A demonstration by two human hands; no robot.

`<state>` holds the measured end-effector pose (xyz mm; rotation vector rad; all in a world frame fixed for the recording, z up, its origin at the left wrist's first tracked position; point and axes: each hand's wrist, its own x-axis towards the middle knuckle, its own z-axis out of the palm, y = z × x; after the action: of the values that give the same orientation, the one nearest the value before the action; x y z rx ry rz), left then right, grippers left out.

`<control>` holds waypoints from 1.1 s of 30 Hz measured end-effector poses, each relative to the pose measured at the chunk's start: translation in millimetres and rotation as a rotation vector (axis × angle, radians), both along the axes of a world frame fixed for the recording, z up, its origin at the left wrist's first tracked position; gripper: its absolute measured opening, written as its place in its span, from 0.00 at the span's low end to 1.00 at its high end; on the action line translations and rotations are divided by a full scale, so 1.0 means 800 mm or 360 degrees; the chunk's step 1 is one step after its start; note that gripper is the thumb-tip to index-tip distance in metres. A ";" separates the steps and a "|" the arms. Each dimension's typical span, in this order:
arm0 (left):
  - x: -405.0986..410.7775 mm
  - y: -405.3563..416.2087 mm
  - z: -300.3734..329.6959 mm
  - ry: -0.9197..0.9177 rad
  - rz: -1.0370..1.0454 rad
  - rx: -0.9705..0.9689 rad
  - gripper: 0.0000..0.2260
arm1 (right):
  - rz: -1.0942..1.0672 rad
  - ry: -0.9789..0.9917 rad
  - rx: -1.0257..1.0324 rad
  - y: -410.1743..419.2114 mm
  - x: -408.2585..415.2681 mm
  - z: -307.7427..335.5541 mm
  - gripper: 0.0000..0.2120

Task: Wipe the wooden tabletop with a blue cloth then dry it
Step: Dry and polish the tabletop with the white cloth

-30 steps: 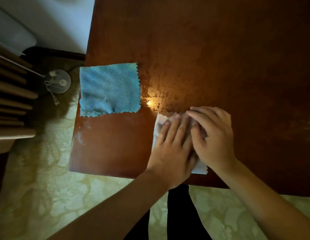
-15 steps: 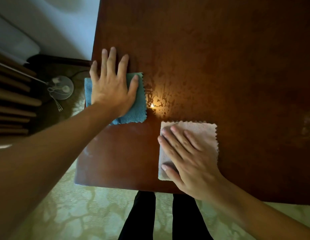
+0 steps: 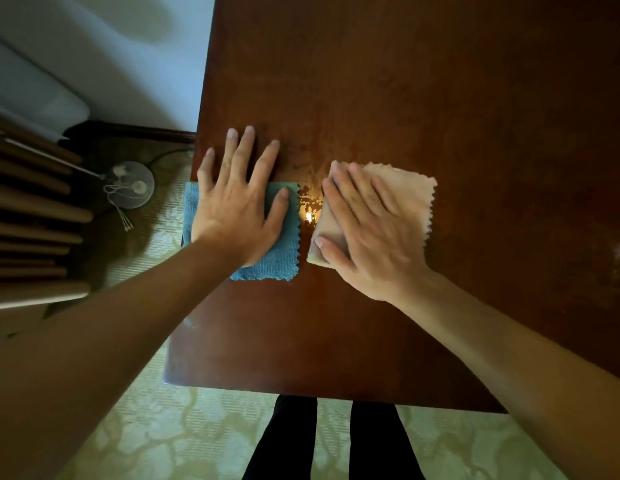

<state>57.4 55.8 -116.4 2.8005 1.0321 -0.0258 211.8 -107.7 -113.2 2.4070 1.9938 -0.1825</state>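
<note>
The left hand lies flat, fingers spread and straight, pressing down on the blue cloth, which sits at the left edge of the wooden desk; the fingertips reach past the cloth's far edge onto bare wood, and the cloth's left side slightly overhangs the desk edge. The hand is released rather than gripping: nothing is curled round the fabric. Just beside it to the right, across a narrow strip of wood, the right hand rests in the same flat, open way on a pale beige cloth with a zigzag-cut border; its fingers point toward the upper left and look slightly blurred. The beige cloth's right and far edges show beyond the hand, while the near part is covered by the palm. Between the two cloths a wet, patchy sheen catches a bright point of light on the dark reddish surface. Both bare forearms reach in from the near edge of the desk, and the person's dark trouser legs stand below on a pale green patterned floor. Off the desk to the left, a round lamp base with a cord stands on the floor beside wooden slats.
</note>
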 end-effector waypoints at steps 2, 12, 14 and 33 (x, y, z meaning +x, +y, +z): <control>0.000 -0.001 0.001 -0.0011 0.0000 -0.0016 0.29 | 0.0097 -0.0002 0.0032 -0.024 -0.015 -0.003 0.35; -0.001 -0.001 0.001 -0.0121 -0.0014 -0.0050 0.27 | 0.0376 0.0023 0.0019 -0.038 -0.014 -0.006 0.36; -0.002 -0.001 0.001 -0.0114 -0.0048 -0.0040 0.27 | 0.0218 0.0019 0.0000 0.012 0.010 -0.002 0.36; -0.003 -0.001 0.003 -0.0138 -0.0028 -0.0085 0.29 | 0.0268 0.0039 -0.0018 0.039 0.047 0.000 0.35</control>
<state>55.3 55.3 -113.7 2.7368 0.9724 0.0645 249.6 -76.5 -112.9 2.2260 2.1862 -0.2213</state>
